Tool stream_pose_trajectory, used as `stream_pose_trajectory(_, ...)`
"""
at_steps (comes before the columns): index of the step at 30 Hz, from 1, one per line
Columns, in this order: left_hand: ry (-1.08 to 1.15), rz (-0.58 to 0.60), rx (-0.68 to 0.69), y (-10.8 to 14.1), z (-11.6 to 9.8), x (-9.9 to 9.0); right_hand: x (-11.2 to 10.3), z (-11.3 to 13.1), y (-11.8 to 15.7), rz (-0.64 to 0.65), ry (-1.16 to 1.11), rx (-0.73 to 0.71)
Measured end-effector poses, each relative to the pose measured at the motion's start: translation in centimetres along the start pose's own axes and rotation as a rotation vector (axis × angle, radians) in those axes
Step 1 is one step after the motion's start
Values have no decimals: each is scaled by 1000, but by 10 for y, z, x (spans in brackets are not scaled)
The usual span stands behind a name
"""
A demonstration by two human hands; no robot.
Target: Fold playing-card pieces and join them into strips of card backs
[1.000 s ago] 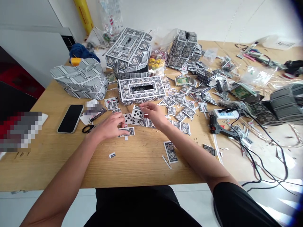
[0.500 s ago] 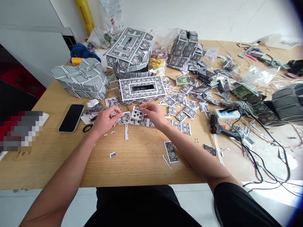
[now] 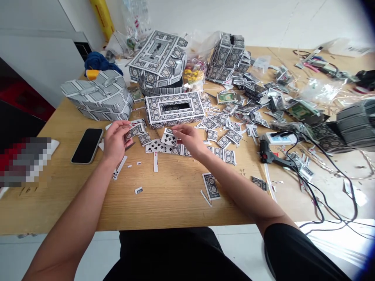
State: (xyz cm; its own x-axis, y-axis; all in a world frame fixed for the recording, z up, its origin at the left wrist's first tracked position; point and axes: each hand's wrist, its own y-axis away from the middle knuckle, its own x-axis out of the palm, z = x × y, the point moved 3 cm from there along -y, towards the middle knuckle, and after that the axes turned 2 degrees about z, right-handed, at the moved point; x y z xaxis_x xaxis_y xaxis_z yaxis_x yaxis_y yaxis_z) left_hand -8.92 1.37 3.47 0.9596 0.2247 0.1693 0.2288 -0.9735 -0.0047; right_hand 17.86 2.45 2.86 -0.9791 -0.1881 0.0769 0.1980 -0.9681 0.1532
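Note:
My left hand (image 3: 115, 142) is at the left of the card pieces, its fingers closed round a patterned card (image 3: 134, 132). In my right hand (image 3: 187, 137) a folded card with black pips (image 3: 168, 139) is pinched, just in front of the long card-covered box (image 3: 175, 110). Below that card a strip of joined cards (image 3: 156, 146) lies on the table, running right beneath my right forearm. A narrow white card strip (image 3: 156, 161) points toward me. Beside my left wrist lies another cut strip (image 3: 120, 168).
A phone (image 3: 87, 145) lies at the left. Card-covered boxes (image 3: 158, 54) and a folded grey shape (image 3: 98, 95) stand behind. Loose card pieces (image 3: 233, 136) spread to the right, near a glue gun (image 3: 271, 155), a power strip (image 3: 281, 139) and black cables.
My left hand has moved left, away from the strip of cards, and is now on a card farther left. A cut strip now shows beside its wrist. My right hand has barely moved.

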Motion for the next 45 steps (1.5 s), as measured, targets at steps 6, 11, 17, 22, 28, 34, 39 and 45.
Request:
stream_pose_trajectory(6, -81, 208, -24, 11, -1, 14, 3, -2, 1, 11, -29, 31)
stream_pose_trajectory(11, -216, 444, 5, 21, 6, 24, 11, -11, 3, 76, -16, 98)
stream_pose_trajectory(17, -324, 478, 22, 19, 21, 27, 17, -18, 6, 202, 10, 101)
stream_pose_trajectory(22, -567, 230, 147, 2, 14, 1, 6, -10, 2, 102, 328, -91)
stream_pose_trajectory(28, -1251, 138, 175, -3, 9, -13, -1, 2, 7, -37, 873, -319)
stream_pose_trajectory(34, -1636, 143, 2, 9, 9, 6, 6, 1, 14, -24, 1100, -351)
stream_pose_trajectory(39, -1705, 87, 70, 14, 1, 13, 8, 6, 17, -25, 1035, -385)
stream_pose_trajectory(45, -1324, 66, 467, 23, -3, 13, 13, 9, 16, 23, 560, -305)
